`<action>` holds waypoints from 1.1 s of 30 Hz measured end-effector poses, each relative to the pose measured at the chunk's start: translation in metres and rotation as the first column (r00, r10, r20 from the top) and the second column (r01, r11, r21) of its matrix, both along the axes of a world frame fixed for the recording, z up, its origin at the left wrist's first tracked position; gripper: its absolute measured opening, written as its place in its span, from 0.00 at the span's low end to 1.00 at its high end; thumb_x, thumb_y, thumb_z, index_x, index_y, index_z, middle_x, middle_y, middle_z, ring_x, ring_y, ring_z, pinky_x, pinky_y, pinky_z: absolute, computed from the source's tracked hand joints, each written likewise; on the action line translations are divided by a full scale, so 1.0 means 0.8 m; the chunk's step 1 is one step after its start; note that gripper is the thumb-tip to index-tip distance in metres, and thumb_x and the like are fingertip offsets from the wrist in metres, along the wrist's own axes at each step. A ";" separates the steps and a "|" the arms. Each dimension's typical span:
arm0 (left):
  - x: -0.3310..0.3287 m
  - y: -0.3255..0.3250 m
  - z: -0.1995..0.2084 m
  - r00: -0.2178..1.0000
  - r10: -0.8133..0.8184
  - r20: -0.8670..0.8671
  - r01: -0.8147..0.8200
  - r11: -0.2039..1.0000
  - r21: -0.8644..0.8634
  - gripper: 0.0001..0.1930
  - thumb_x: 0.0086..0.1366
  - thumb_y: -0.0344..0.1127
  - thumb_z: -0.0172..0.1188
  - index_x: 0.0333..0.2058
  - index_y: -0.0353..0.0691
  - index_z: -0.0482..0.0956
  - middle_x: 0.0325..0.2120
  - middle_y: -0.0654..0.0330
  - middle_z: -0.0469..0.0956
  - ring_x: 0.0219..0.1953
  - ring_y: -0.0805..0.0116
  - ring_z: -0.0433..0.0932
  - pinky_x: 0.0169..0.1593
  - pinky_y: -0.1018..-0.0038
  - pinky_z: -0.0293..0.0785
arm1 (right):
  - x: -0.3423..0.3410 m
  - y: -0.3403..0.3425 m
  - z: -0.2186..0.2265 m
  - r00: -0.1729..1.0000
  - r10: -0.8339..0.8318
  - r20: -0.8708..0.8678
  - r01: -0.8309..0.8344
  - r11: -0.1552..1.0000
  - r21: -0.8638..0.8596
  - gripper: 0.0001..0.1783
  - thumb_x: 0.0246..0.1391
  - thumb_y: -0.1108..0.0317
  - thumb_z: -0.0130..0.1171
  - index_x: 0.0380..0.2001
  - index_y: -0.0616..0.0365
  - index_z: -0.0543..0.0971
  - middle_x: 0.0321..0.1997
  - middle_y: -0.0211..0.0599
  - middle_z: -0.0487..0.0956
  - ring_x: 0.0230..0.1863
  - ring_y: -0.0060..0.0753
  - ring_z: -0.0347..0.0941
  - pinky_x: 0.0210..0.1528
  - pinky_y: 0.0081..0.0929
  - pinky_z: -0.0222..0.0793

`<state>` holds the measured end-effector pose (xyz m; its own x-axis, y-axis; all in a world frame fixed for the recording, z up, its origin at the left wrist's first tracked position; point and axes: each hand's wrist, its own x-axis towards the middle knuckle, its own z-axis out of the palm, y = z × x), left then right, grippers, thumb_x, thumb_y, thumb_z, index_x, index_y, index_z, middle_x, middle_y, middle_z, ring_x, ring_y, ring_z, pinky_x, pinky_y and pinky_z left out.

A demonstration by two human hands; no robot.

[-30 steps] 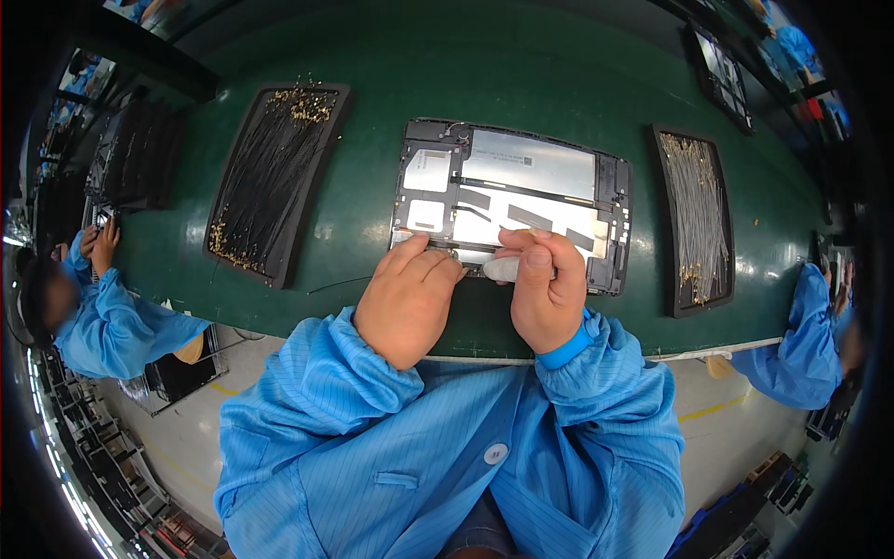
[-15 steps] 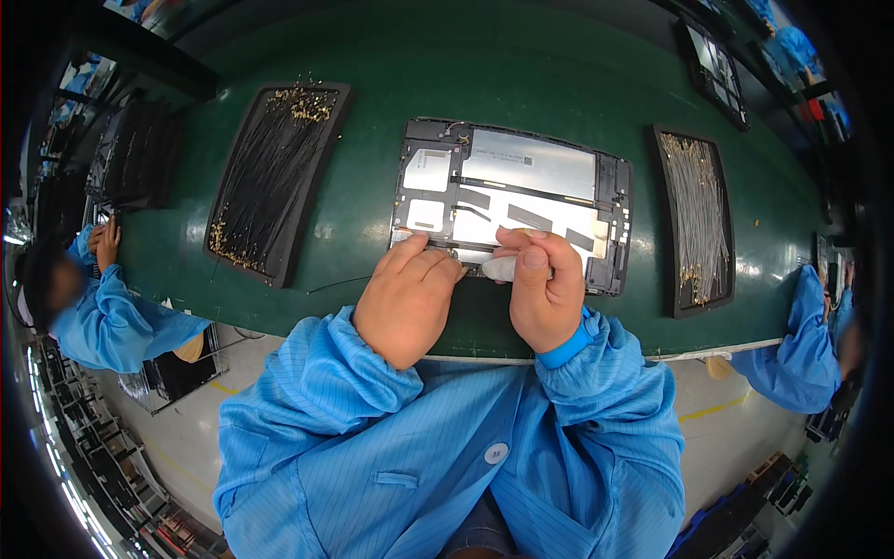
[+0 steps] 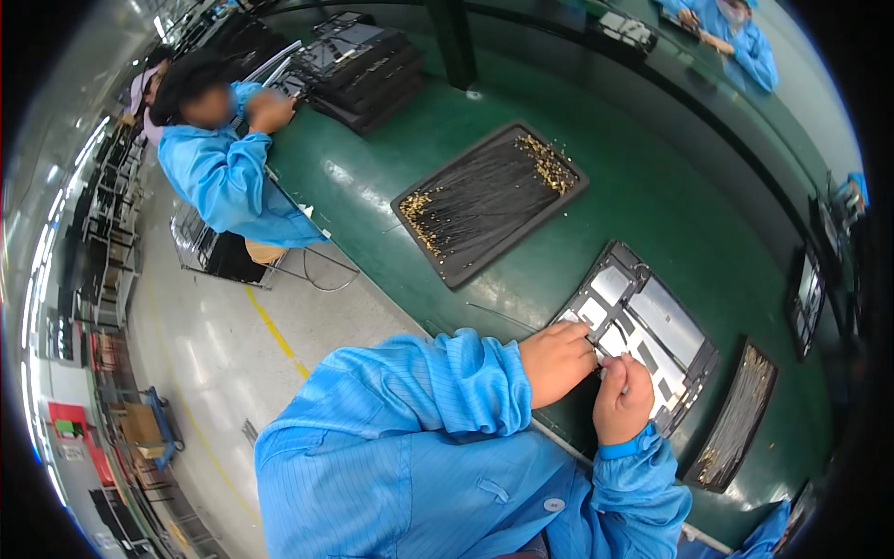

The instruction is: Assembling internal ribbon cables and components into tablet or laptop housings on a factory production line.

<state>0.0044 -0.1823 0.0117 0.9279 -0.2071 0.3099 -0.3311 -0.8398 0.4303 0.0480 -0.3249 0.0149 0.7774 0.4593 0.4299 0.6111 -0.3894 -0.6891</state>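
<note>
An opened flat device, like a tablet [image 3: 672,321], lies on the green bench with its silver and white inside facing up. My left hand [image 3: 557,365] rests at its near left edge, fingers together and bent down onto the frame. A thin black cable [image 3: 503,316] runs out from under those fingers across the bench. Close beside it, my right hand [image 3: 622,402] is closed in a pinch over the near edge of the device. Whatever lies between its thumb and forefinger is hidden. A blue band [image 3: 628,443] circles my right wrist.
Left of the device is a black tray [image 3: 438,270] of black cables with gold ends; right of it, a tray [image 3: 698,477] of grey cables. Stacked dark panels [image 3: 368,88] stand farther left, beside a co-worker in blue [image 3: 219,182]. Another device [image 3: 806,303] lies far right.
The view has swung left and tilted, so the device and both hands now appear farther right. Both hands stay at the device's near edge; the right hand's white-covered fingertip no longer shows.
</note>
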 end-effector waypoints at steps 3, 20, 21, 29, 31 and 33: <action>0.000 0.007 -0.004 0.999 -0.033 -0.006 0.033 0.999 0.030 0.10 0.49 0.34 0.47 0.30 0.41 0.73 0.32 0.62 0.71 0.45 0.62 0.63 0.49 0.70 0.60 | 0.002 0.003 -0.002 0.999 -0.006 -0.034 0.009 0.997 0.072 0.06 0.46 0.75 0.48 0.30 0.62 0.67 0.22 0.43 0.73 0.23 0.39 0.70 0.25 0.28 0.65; -0.006 0.012 -0.004 0.554 0.031 -0.832 -0.787 -0.306 -0.535 0.20 0.56 0.45 0.48 0.41 0.35 0.64 0.26 0.61 0.67 0.22 0.73 0.66 0.28 0.72 0.71 | -0.001 -0.012 -0.025 0.922 0.032 -0.386 0.151 0.887 0.436 0.14 0.54 0.65 0.39 0.41 0.62 0.59 0.29 0.42 0.71 0.24 0.25 0.66 0.27 0.19 0.64; -0.006 0.014 -0.003 0.553 0.089 -0.828 -0.783 -0.284 -0.553 0.19 0.57 0.41 0.48 0.43 0.34 0.63 0.25 0.63 0.67 0.22 0.75 0.66 0.27 0.76 0.70 | -0.001 -0.013 -0.029 0.924 0.030 -0.381 0.152 0.885 0.440 0.14 0.54 0.66 0.40 0.41 0.61 0.59 0.29 0.42 0.71 0.24 0.25 0.66 0.27 0.19 0.64; -0.050 0.019 0.034 0.496 -0.162 -0.853 -0.812 0.261 -0.522 0.24 0.59 0.39 0.46 0.51 0.34 0.57 0.24 0.64 0.67 0.24 0.78 0.66 0.26 0.82 0.66 | 0.007 -0.010 -0.032 0.902 0.010 -0.431 0.192 0.885 0.424 0.14 0.53 0.68 0.43 0.41 0.63 0.63 0.30 0.41 0.73 0.31 0.26 0.68 0.34 0.20 0.64; -0.061 0.013 0.027 0.375 -0.311 -0.873 -0.790 0.385 -0.477 0.25 0.58 0.40 0.46 0.51 0.33 0.55 0.23 0.64 0.66 0.23 0.78 0.65 0.25 0.82 0.67 | 0.011 -0.009 -0.036 0.940 0.048 -0.337 0.093 0.916 0.391 0.15 0.55 0.65 0.39 0.44 0.59 0.59 0.32 0.41 0.72 0.27 0.25 0.68 0.28 0.19 0.65; -0.056 0.008 0.023 0.336 -0.366 -0.868 -0.793 0.387 -0.470 0.25 0.58 0.40 0.46 0.51 0.32 0.55 0.23 0.64 0.66 0.23 0.78 0.65 0.25 0.82 0.67 | 0.013 -0.011 -0.032 0.932 0.037 -0.362 0.118 0.910 0.397 0.15 0.55 0.64 0.39 0.44 0.58 0.59 0.32 0.42 0.72 0.27 0.25 0.68 0.28 0.20 0.65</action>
